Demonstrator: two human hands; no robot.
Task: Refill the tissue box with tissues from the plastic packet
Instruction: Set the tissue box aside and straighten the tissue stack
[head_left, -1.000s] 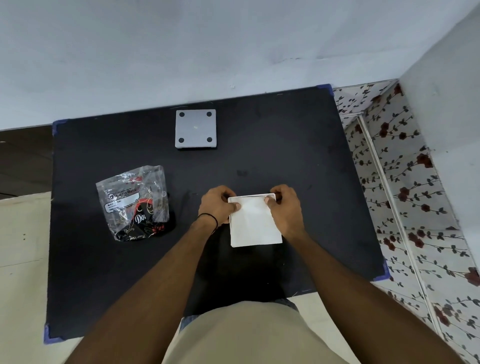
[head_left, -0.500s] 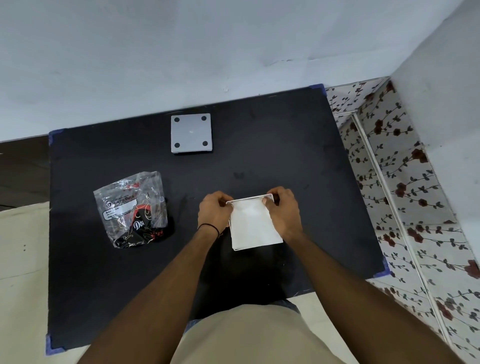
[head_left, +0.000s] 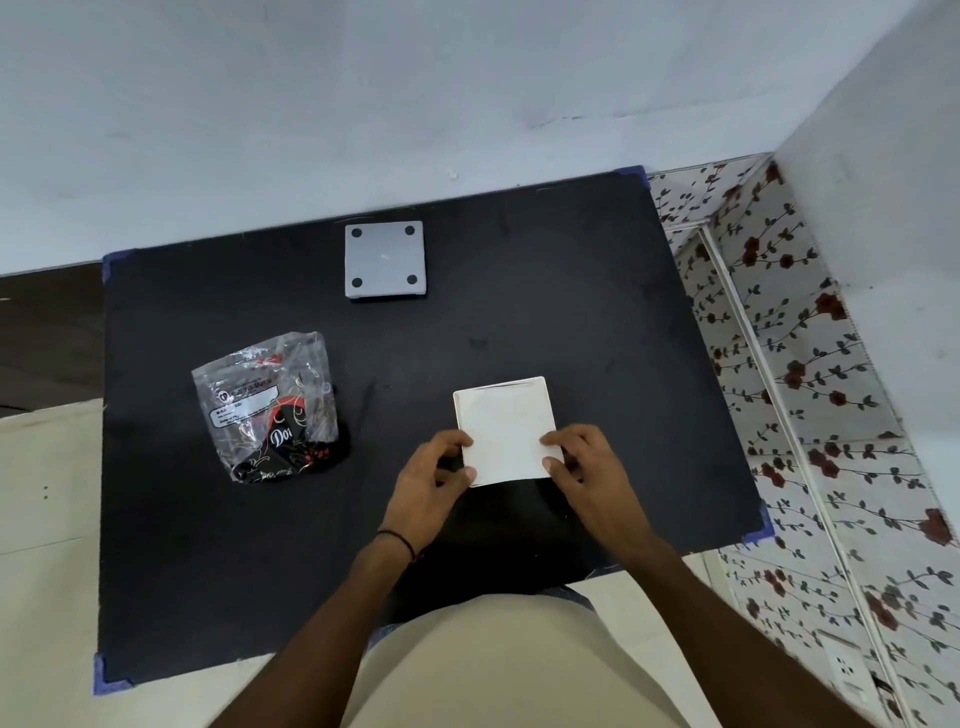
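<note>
A white square tissue box (head_left: 506, 426) lies flat on the black table (head_left: 571, 312), its top filled with white tissue and a thin rim showing along the far edge. My left hand (head_left: 434, 483) pinches its near left corner. My right hand (head_left: 587, 467) grips its near right corner. The clear plastic packet (head_left: 265, 410), crumpled and printed in black and red, lies to the left of the box, apart from both hands. A grey square plate (head_left: 384, 260) with a black dot at each corner rests near the table's far edge.
The table stands against a pale wall (head_left: 363, 104) at the back. Flower-patterned tiles (head_left: 810, 415) run along its right side. A power socket (head_left: 844, 667) sits low at the right. My own lap covers the table's near edge.
Both hands have slid from the far corners of the white box to its near corners. The box now lies flatter, with its far edge uncovered.
</note>
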